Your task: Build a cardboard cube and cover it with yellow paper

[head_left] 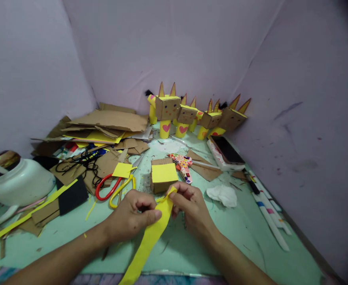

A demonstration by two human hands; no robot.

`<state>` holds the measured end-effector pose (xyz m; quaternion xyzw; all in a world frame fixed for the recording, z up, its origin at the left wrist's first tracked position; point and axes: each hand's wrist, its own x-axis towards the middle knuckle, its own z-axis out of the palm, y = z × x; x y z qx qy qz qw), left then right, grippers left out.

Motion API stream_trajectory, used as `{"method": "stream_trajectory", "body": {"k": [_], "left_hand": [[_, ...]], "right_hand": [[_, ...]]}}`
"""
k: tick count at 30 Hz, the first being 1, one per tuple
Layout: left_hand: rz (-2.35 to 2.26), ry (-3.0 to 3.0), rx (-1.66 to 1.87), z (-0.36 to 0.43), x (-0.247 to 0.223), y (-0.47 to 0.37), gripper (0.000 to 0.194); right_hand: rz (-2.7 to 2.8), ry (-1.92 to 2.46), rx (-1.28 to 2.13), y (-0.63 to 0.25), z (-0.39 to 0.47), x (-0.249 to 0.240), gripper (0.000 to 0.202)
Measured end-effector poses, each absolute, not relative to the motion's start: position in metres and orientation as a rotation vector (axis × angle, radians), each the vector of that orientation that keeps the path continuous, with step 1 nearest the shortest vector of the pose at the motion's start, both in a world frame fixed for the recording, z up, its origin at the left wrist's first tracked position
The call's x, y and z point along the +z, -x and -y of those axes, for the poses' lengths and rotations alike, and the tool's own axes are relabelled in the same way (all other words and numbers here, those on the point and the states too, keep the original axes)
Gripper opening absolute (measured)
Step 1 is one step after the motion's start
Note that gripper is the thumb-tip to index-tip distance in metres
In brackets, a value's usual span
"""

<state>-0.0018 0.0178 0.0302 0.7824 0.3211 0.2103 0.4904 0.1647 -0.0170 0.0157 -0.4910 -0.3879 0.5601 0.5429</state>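
Note:
A long strip of yellow paper [150, 241] runs from between my hands down past the table's front edge. My left hand [135, 213] pinches it with the thumb on top, a little below its upper end. At that upper end, my right hand [188, 204] grips the paper between thumb and fingers, where it looks folded or curled. Just beyond my fingertips stands a small cardboard box [163, 187] with a yellow paper square [164, 173] on top. Left of it lie scissors [107, 188] with one red and one yellow handle loop, partly under a yellow scrap [122, 170].
Cardboard animal figures [168, 109] with yellow bodies stand along the back wall. Stacked cardboard [108, 118] and black cord [87, 162] lie at left, near a white mug [28, 178]. At right are a phone [227, 149], crumpled tissue [221, 196], a glue gun [182, 163] and markers [269, 213].

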Motion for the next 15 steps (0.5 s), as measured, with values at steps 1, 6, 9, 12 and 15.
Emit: {"method": "stream_trajectory", "body": {"k": [1, 6, 9, 12, 15], "left_hand": [[-0.777, -1.922, 0.512, -0.0167, 0.0303, 0.0011, 0.033], [-0.688, -2.071, 0.524, -0.0115, 0.0311, -0.0008, 0.031], [-0.686, -2.05, 0.516, -0.0115, 0.0288, -0.0004, 0.033], [-0.65, -2.025, 0.497, -0.012, 0.0253, 0.0, 0.034], [-0.705, -1.994, 0.527, -0.0115, 0.0241, -0.0004, 0.034]], "right_hand": [[0.948, 1.204, 1.281, -0.1641, 0.017, 0.0162, 0.014], [1.017, 1.275, 1.179, -0.1628, 0.0181, 0.0174, 0.011], [0.902, 1.192, 1.256, -0.1639, 0.0183, 0.0139, 0.019], [0.777, 1.113, 1.239, -0.1659, 0.0181, 0.0122, 0.033], [0.67, 1.032, 1.276, -0.1677, 0.0185, 0.0162, 0.033]]}}
